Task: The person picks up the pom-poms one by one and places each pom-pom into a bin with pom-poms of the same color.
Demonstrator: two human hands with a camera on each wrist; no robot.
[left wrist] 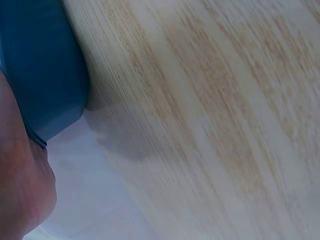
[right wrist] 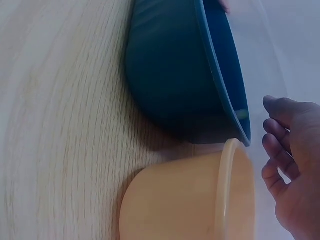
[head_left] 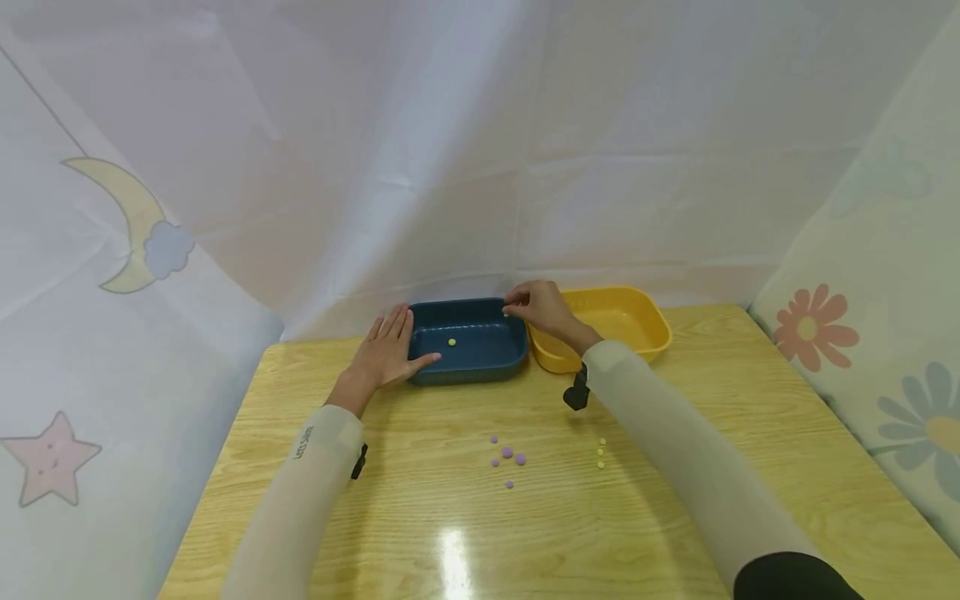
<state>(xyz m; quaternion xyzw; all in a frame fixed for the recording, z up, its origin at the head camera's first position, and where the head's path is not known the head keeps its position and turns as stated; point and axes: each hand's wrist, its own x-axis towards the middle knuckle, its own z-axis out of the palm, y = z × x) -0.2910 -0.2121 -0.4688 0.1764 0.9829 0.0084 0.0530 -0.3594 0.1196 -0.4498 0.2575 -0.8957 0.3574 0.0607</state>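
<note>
My left hand rests with straight fingers along the left end of a dark blue plastic bin, its thumb reaching over the front rim. One small round yellow piece lies on the bin's floor. Above the bin's right end is my right hand, fingers loosely bent. In the right wrist view, a blurred yellow-green piece shows against the blue bin's inner wall, apart from the fingertips. The right hand appears to hold nothing there. A yellow bin stands right of the blue one, partly behind my right wrist.
Several small round purple pieces of differing sizes lie on the wooden table in front of the bins. To their right, several yellow pieces form a short row. A white cloth wall rises behind the bins.
</note>
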